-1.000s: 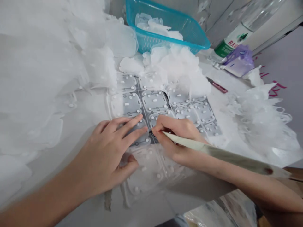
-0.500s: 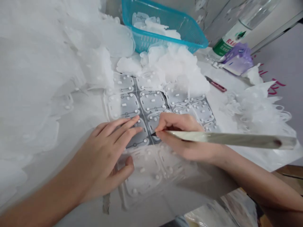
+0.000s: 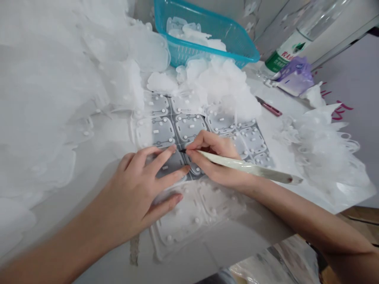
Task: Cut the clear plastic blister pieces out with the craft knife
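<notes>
Right hand (image 3: 213, 162) grasps craft knife (image 3: 245, 168), tip leftward on the moulded sheet (image 3: 189, 127). Open left hand (image 3: 142, 178) flattens the sheet alongside.

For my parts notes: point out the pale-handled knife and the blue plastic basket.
Pale-handled knife (image 3: 242, 167), head view, on its handle.
Blue plastic basket (image 3: 201, 53), head view, on its front wall.

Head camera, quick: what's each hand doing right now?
Left hand: open, fingers spread, resting on the molded sheet.
Right hand: closed, holding a slim pointed tool.
</notes>
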A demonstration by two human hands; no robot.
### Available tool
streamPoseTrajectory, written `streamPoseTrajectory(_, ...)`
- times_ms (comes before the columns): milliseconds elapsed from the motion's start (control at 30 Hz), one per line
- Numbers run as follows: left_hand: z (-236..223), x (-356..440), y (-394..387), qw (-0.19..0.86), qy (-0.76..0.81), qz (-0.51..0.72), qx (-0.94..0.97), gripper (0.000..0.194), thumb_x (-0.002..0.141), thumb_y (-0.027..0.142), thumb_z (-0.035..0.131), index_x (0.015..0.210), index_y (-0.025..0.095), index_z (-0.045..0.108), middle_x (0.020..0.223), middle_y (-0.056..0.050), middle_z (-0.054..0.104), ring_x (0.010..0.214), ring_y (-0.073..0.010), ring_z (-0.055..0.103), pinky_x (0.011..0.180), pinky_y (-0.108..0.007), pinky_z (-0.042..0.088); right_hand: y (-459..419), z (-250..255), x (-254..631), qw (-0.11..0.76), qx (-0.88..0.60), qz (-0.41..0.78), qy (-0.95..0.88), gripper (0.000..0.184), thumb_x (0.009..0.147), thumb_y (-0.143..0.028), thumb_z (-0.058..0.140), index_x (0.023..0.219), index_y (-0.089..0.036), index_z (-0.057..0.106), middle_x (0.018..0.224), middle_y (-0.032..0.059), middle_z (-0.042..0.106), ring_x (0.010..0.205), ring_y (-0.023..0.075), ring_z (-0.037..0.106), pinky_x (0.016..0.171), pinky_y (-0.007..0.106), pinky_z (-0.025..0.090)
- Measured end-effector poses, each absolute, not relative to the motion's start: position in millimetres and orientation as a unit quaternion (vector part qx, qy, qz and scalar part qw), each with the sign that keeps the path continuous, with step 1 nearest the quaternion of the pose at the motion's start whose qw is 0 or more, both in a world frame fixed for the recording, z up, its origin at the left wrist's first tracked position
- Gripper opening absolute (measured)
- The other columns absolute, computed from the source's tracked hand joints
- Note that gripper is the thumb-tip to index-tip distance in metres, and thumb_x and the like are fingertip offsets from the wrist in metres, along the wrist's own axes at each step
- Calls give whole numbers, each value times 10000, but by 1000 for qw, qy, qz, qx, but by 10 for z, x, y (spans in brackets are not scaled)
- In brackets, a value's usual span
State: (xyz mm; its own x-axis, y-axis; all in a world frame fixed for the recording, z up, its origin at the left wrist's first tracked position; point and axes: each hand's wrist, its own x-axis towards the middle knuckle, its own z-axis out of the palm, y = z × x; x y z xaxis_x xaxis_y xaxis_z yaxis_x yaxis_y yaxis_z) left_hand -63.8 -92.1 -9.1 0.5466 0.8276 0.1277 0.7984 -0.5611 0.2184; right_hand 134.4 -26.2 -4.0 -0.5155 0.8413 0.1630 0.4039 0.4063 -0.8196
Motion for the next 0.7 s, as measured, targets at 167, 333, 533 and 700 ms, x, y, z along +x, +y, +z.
streamPoseTrajectory(167,-93,-646,-900,40,450,100,887,399,898,458,475,1280,365,546,1427,-80,459,1148,-355,477,800,-476,427,-281,80,1358,243,-362,337,-834,92,837,-81,504,778,-142,540,607,-55,514,486,30,424,485,147,334)
streamPoseTrajectory(333,-140,-653,-901,36,452,112,884,448,899,469,476,1289,250,493,1426,-97,466,1156,-346,485,809,-481,433,-291,258,1414,166,-311,356,-866,133,798,-22,513,721,-130,519,535,-84,418,451,7,364,469,128,296)
streamPoseTrajectory(533,-173,-718,-911,135,499,178,837,601,879,472,494,1391,203,332,1325,-99,551,1239,-292,475,947,-455,436,-310,254,1448,155,-317,402,-844,135,779,-24,529,719,-145,523,532,-82,444,443,16,361,448,145,287)
streamPoseTrajectory(700,-63,-820,-929,194,527,297,772,225,898,289,464,1102,327,551,1187,58,652,1032,-177,634,890,-333,488,-119,12,1503,330,-436,473,-691,87,795,-143,586,735,-173,531,599,-33,587,537,76,534,502,181,401)
